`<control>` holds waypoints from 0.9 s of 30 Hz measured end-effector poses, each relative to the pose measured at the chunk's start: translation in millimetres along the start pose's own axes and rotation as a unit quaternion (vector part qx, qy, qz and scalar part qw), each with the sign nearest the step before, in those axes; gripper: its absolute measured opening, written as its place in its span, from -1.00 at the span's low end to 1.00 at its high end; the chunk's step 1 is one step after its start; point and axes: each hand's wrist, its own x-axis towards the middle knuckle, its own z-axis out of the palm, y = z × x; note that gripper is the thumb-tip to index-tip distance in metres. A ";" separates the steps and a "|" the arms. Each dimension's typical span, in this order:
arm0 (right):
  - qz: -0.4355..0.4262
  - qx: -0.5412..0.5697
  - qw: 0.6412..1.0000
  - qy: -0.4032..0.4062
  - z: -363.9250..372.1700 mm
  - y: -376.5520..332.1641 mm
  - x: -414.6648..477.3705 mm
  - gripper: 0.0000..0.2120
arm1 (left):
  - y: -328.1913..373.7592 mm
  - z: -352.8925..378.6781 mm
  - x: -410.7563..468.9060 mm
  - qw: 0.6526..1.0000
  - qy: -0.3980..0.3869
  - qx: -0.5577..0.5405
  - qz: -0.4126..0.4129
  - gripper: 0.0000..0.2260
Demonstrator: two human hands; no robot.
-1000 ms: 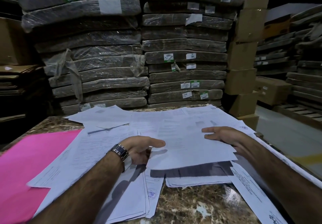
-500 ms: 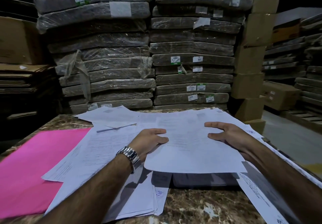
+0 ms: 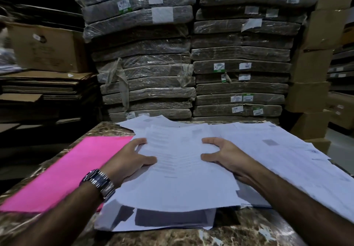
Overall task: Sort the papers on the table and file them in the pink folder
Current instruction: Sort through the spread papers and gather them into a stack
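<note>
White printed papers lie spread over the marble table. On top of them sits a stack of sheets whose near edge is raised, casting a shadow below. My left hand, with a metal watch on the wrist, grips the stack's left edge, thumb on top. At the stack's right edge my right hand grips it, thumb and forefinger lying on the top sheet. The pink folder lies flat and closed on the table to the left, its right edge partly under the papers.
More loose sheets cover the table's right half out to its edge. Behind the table rise stacks of plastic-wrapped bundles. Cardboard boxes stand at the right and flattened cartons at the left.
Both hands have closed in on the sides of the top stack and gathered it toward the table's middle. The stack's near edge now sits higher.
</note>
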 end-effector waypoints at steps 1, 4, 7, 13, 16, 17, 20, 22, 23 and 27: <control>0.009 -0.027 1.000 -0.004 10.8 4.3 4.7 -0.44 | -7.6 -9.3 -1.7 1.000 0.006 0.022 -0.010 -0.37; 0.022 -0.120 0.992 -0.018 40.9 14.9 12.1 -0.30 | -30.7 -30.0 -3.4 0.987 0.034 0.153 -0.036 -0.28; 0.024 -0.202 0.979 0.006 58.2 23.2 16.8 -0.23 | -41.3 -36.5 -2.9 0.974 0.055 0.220 -0.024 -0.68; 0.018 -0.374 0.926 0.058 70.3 20.3 12.2 -0.39 | -47.5 -39.2 4.8 0.929 0.112 0.352 -0.023 -0.70; 0.032 -0.425 0.901 0.076 71.1 21.0 13.0 -0.39 | -40.6 -32.9 2.1 0.884 0.117 0.453 -0.020 -0.68; 0.042 -0.418 0.905 0.072 69.9 18.0 12.5 -0.40 | -39.1 -31.3 1.9 0.869 0.110 0.482 -0.019 -0.67; 0.062 -0.343 0.936 0.042 62.2 5.7 12.5 -0.59 | -38.0 -30.5 5.8 0.860 0.085 0.503 -0.024 -0.60; 0.085 -0.272 0.958 0.029 58.1 0.3 12.5 -0.66 | -38.6 -31.3 9.8 0.860 0.072 0.504 -0.030 -0.59; 0.099 -0.228 0.968 0.029 55.7 -1.1 14.2 -0.65 | -38.4 -31.9 11.2 0.860 0.067 0.506 -0.030 -0.60; 0.175 -0.104 0.979 0.016 44.4 -2.8 26.8 -0.69 | -40.0 -34.6 14.8 0.848 0.053 0.527 -0.020 -0.60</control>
